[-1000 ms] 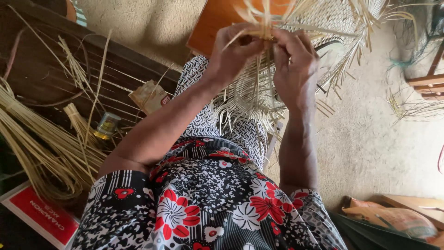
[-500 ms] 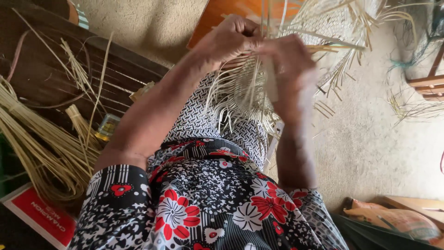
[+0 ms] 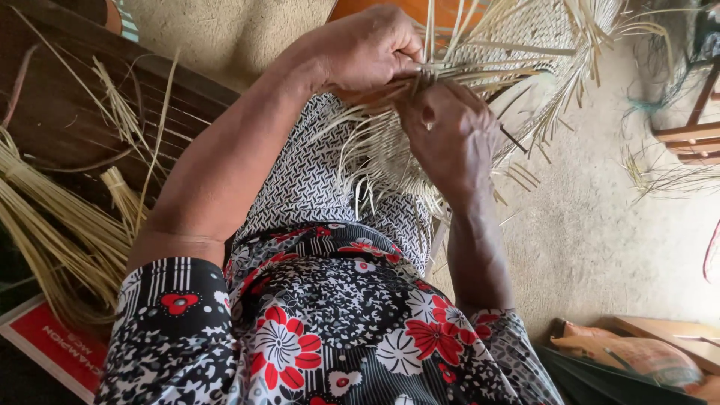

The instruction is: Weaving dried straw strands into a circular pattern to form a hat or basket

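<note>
While both hands pinched loose strips at the near rim of the woven basket (image 3: 480, 82), the left hand (image 3: 367, 49) above, the right hand (image 3: 442, 135) below; a slack grip could unravel the weave.

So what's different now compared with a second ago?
The right hand has dropped from the upper edge of the woven straw piece to its middle. The left hand has closed tighter over the loose strands, bunching them. Both hands still grip the weave, and the straw bundle on the left has not moved.
</note>
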